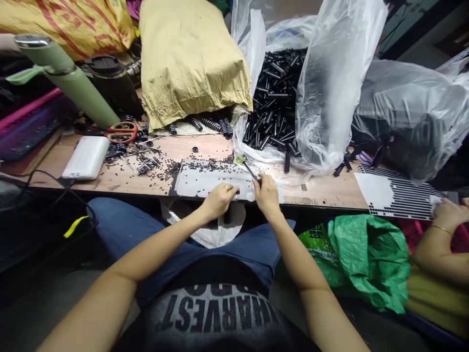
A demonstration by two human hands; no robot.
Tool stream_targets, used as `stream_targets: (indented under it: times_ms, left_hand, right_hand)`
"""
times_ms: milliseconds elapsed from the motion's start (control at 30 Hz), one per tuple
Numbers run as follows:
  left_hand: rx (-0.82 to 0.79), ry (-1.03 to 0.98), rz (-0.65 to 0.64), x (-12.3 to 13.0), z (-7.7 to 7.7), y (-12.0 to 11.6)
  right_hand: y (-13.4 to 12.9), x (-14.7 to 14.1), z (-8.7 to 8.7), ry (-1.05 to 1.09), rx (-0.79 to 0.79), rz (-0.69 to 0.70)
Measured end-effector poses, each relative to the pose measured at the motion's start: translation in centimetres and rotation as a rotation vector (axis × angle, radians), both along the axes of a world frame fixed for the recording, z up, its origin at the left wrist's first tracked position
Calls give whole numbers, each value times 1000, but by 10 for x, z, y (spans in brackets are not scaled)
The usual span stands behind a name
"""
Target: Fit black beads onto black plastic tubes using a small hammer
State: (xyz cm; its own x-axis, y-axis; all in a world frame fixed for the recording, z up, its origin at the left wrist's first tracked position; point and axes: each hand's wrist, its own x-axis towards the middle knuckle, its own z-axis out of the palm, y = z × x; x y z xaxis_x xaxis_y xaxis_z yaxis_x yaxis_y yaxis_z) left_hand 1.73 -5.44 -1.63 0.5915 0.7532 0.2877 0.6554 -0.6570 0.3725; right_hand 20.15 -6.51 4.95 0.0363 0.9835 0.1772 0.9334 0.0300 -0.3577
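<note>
1. Printed dark shirt (223,310) of the wearer lies nearest the camera, with both forearms reaching forward to the table edge.
2. Left hand (222,199): fingers pinched together on a small dark piece (237,191), positioned over the near edge of a pale sheet (198,185); its exact shape is too small to tell.
3. Right hand (267,193): fingers wrapped around a rod-shaped tool (251,171), metallic along the shaft, with a yellow-green far end pointing up and left.
4. Tiny black pieces (172,170) lie scattered on the pale sheet's far part and across the table (322,191) to its left.
5. Beyond the hands, a clear plastic bag (330,88) stands open, holding many black tubes (273,98); a yellow sack (194,63) sits left of it.
6. Farther left: red-handled scissors (122,133), a white box (86,157) and a leaning green bottle (86,95).
7. At far right, a co-worker's hand (450,215) rests by a black-patterned sheet (395,195).
</note>
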Motion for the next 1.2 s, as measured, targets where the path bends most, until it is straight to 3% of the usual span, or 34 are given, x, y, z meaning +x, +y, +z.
stream_targets:
  times_ms: [67, 133, 167, 233, 333, 433, 633, 700, 867, 933, 1000, 1100, 1200]
  left_hand:
    - [-59, 42, -156, -17, -14, -32]
    - [-143, 140, -164, -38, -33, -62]
    - [-190, 194, -136, -48, -42, -75]
    - [-301, 302, -108, -68, -56, -93]
    - [-440, 482, -141, -93, -67, -101]
    - [-422, 591, -103, -110, -68, -94]
    - [-359, 499, -48, -122, -68, -75]
    - [-333, 464, -53, -106, -66, -80]
    - [-339, 396, -131, -36, -57, -108]
    - [-354, 400, -112, -27, -53, -113]
    - [-372, 428, -47, -39, -48, -112]
    - [-421, 492, 6, -75, -33, -107]
    - [-497, 352, -55, -105, -10, -96]
  right_hand:
    - [-19, 3, -16, 32, -48, 72]
    - [-45, 3, -41, 53, -333, 159]
    - [-57, 3, -56, 43, -511, 143]
    - [-71, 3, -86, 49, -719, -23]
    - [-69, -1, -124, 121, -777, -127]
    - [-60, -4, -140, 246, -722, -115]
    - [-70, 36, -127, 450, -386, -247]
    - [-73, 53, -121, 502, -302, -293]
    - [-80, 82, -112, 565, -159, -372]
    - [-87, 89, -108, 568, -141, -372]
    - [-97, 89, -104, 564, -141, -339]
    - [-110, 73, -96, 533, -129, -255]
    - [-106, 41, -78, 428, -119, -12]
